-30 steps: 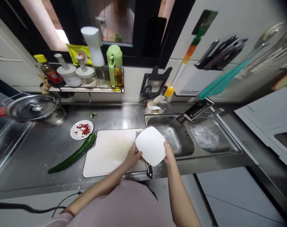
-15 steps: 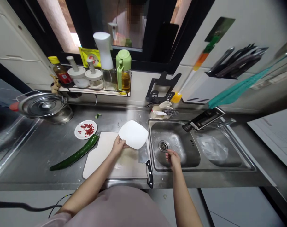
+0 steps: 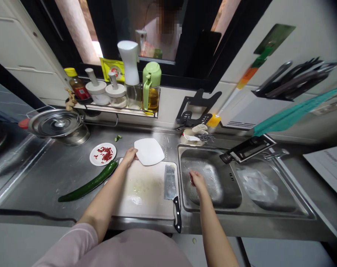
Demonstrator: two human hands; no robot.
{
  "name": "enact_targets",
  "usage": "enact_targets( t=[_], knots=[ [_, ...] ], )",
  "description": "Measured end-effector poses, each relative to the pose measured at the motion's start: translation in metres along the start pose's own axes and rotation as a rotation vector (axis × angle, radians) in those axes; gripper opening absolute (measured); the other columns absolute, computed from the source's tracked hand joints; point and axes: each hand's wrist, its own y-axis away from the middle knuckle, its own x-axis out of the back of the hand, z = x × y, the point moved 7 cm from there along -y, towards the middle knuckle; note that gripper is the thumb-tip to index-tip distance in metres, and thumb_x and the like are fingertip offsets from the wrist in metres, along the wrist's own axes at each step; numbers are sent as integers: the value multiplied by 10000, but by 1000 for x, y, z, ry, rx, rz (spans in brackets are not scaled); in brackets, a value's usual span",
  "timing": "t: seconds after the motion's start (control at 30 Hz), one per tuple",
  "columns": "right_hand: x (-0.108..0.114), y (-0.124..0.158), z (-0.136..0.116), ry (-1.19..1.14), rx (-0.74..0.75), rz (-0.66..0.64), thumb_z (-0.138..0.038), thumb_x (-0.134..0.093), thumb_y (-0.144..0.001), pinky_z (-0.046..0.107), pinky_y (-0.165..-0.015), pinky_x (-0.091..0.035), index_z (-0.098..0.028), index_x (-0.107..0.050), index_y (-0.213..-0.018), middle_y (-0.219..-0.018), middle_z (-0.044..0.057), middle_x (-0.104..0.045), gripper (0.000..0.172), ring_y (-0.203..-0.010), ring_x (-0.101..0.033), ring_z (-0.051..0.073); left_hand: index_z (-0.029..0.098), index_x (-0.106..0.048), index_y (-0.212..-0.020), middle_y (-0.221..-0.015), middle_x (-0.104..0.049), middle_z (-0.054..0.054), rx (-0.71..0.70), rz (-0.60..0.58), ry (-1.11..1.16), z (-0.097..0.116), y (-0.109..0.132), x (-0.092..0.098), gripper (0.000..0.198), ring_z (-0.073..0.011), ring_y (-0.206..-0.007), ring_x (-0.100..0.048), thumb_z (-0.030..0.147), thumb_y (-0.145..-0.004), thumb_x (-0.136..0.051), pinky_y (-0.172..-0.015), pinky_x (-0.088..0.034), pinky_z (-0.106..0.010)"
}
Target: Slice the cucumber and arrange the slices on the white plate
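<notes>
My left hand (image 3: 130, 156) grips the left edge of a white square plate (image 3: 149, 151), which is above the far edge of the white cutting board (image 3: 146, 205). On the board's right side lies a cleaver (image 3: 170, 183), its black handle over the near edge. My right hand (image 3: 197, 180) is over the left basin of the steel sink (image 3: 218, 155), covering the drain. Its fingers are curled together, and what they hold, if anything, is hidden. A long green cucumber (image 3: 90, 187) lies left of the board. Behind it, a round white plate (image 3: 94, 160) carries small red pieces.
A lidded steel pot (image 3: 74, 135) stands at the left. Bottles and jars fill a wall rack (image 3: 135, 112). A faucet (image 3: 249, 148) juts over the sink; a clear plastic bag (image 3: 257, 185) lies in the right basin. Knives stand in a wall holder (image 3: 243, 111).
The square plate has moved left and back in my left hand, uncovering the board and cleaver blade. My right hand has shifted left over the drain. The view has also shifted.
</notes>
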Motion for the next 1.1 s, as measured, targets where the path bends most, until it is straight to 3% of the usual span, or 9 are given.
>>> enact_targets(
  t=[0.17, 0.37, 0.5, 0.6, 0.83, 1.1],
  knots=[
    [-45, -21, -37, 321, 191, -99, -440, -593, -699, 209, -441, -298, -178, -579, -686, -422, -77, -433, 262, -396, -370, 88, 164, -500, -720, -522, -490, 44, -14, -37, -119, 8, -24, 2, 105, -79, -439, -458, 267, -722, -519, -430, -407, -177],
    [-90, -38, -57, 416, 272, -136, -352, -560, -725, 219, -535, -400, -167, -657, -793, -510, -35, -547, 220, -498, -495, 122, 139, -585, -813, -579, -570, 9, -40, -72, -352, 16, -44, -3, 189, -112, -505, -529, 299, -816, -485, -507, -450, -216],
    [-110, -38, -58, 455, 307, -160, -312, -551, -728, 224, -570, -425, -176, -675, -816, -554, -29, -578, 204, -537, -524, 130, 124, -651, -944, -804, -705, -75, -94, -38, -568, 26, -57, -7, 247, -193, -780, -651, 291, -859, -490, -729, -507, -288],
    [-126, -32, -63, 494, 356, -196, -290, -532, -738, 226, -576, -431, -177, -684, -847, -558, -31, -577, 219, -543, -526, 133, 134, -665, -1027, -1028, -715, -130, -115, 4, -737, 31, -62, -8, 256, -252, -1040, -633, 256, -864, -510, -900, -463, -327],
    [-165, -18, -81, 545, 474, -268, -272, -504, -745, 226, -582, -426, -182, -686, -877, -574, -29, -575, 243, -552, -518, 136, 117, -647, -1143, -1116, -686, -200, -82, 44, -1004, 27, -57, -10, 317, -280, -1108, -622, 238, -895, -491, -957, -439, -357],
    [-178, -11, -79, 591, 511, -329, -300, -468, -732, 238, -563, -406, -176, -672, -860, -528, -41, -511, 271, -532, -493, 151, 166, -640, -1209, -1115, -687, -167, -94, 108, -1077, 47, -37, -4, 370, -231, -1052, -640, 171, -927, -401, -918, -451, -309]
  ],
)
